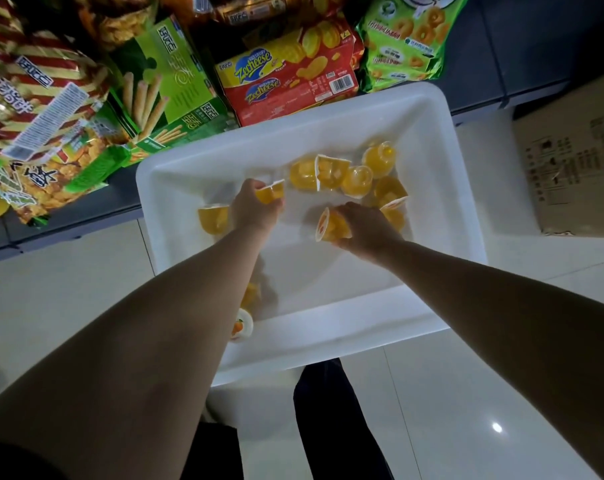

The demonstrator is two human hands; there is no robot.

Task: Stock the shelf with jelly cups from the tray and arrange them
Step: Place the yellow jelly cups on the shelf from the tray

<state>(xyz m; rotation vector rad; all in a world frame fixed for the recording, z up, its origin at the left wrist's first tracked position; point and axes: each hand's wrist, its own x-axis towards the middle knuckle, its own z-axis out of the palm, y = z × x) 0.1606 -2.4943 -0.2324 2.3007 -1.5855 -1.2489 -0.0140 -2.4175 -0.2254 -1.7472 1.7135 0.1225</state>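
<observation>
Left hand: the left hand [255,211] reaches into the tray, fingers [255,185] curled round 1 orange jelly cup [271,195], its clear plastic wall and white foil rim showing above the knuckles.
Right hand: the right hand [366,226] grips a second jelly cup [331,226] lying on its side, round white lid facing left, fruit chunks visible through the tapered wall.
Loose cups: a huddle of glossy, translucent cups [349,176] lies tipped at all angles near the tray's far right; 1 more [213,219] rests just beside the left wrist, another [242,326] near the front wall under the left forearm.
Tray: a white, smooth plastic tray [442,140] with rounded corners and sloped walls sits on pale glossy floor tiles [466,393].
Shelf: the dark shelf [120,199] beyond holds crinkled foil snack bags [41,98], green biscuit-stick boxes [169,71] and a red-and-yellow Zecheese carton [290,77].
Right edge: a brown cardboard box [577,161], matte and printed.
</observation>
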